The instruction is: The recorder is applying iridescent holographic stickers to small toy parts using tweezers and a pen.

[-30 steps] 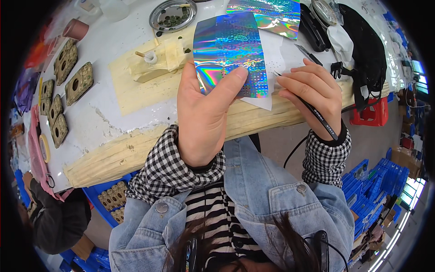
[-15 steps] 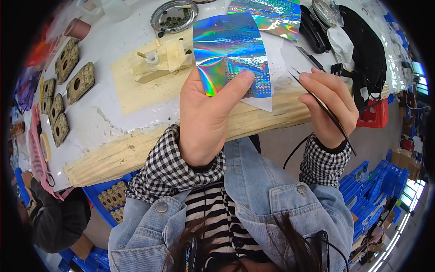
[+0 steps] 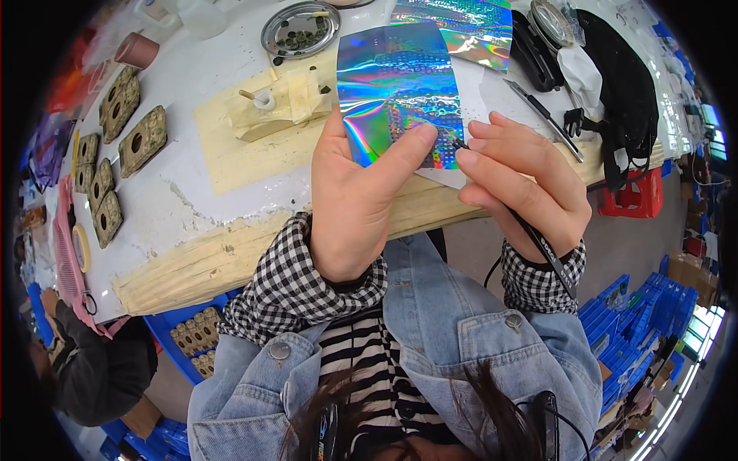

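Observation:
My left hand (image 3: 361,184) grips a shiny holographic sticker sheet (image 3: 396,65), its thumb lying on the front near the lower part, the other fingers behind. Rows of small cut shapes cover the sheet. In my right hand (image 3: 530,180) is a pair of black tweezers (image 3: 542,246), pinched between thumb and fingers. The tweezers' tips reach the sheet's lower right area, close to my left thumb. Whether they hold a sticker is too small to tell. A second holographic sheet (image 3: 477,38) lies on the table behind.
Camouflage-patterned pieces with round holes (image 3: 144,140) lie at the left. A taped block (image 3: 280,104) bears a small white cup (image 3: 264,100). Behind it stands a round metal dish (image 3: 300,29) of small dark bits. A craft knife (image 3: 542,115) and black bag (image 3: 615,84) lie right.
My right hand has moved left, bringing the tweezers from beside the sheet to its lower right area. The left hand and sheet have shifted slightly right in view.

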The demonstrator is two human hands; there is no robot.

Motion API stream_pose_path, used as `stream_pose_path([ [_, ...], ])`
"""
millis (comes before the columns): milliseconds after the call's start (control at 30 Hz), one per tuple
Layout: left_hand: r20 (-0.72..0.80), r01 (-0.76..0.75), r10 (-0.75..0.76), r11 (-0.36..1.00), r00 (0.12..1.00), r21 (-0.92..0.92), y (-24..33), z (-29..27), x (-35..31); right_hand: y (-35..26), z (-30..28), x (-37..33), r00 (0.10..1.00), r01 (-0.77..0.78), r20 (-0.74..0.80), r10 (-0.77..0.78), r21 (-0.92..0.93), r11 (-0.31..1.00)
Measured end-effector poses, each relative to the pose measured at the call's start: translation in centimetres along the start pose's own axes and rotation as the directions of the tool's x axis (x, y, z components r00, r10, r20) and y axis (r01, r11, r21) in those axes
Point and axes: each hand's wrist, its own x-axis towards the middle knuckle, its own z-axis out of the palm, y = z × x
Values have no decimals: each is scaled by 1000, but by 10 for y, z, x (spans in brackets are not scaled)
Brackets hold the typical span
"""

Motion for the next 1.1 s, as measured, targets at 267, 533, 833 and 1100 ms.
stream_pose_path([
  [267, -12, -28, 28, 1000, 1000, 11, 0, 0, 0, -1, 2, 1, 1000, -17, 6, 17, -8, 1000],
  [533, -37, -37, 38, 999, 999, 27, 0, 0, -1, -1, 1, 2, 999, -28, 21, 28, -8, 1000],
  [833, -45, -48, 51, 997, 998, 60, 0, 0, -2, -2, 1, 2, 999, -39, 25, 39, -11, 999],
  [1100, -44, -47, 49, 997, 998, 55, 1, 1, -1, -4, 0, 3, 997, -59, 43, 60, -12, 998],
])
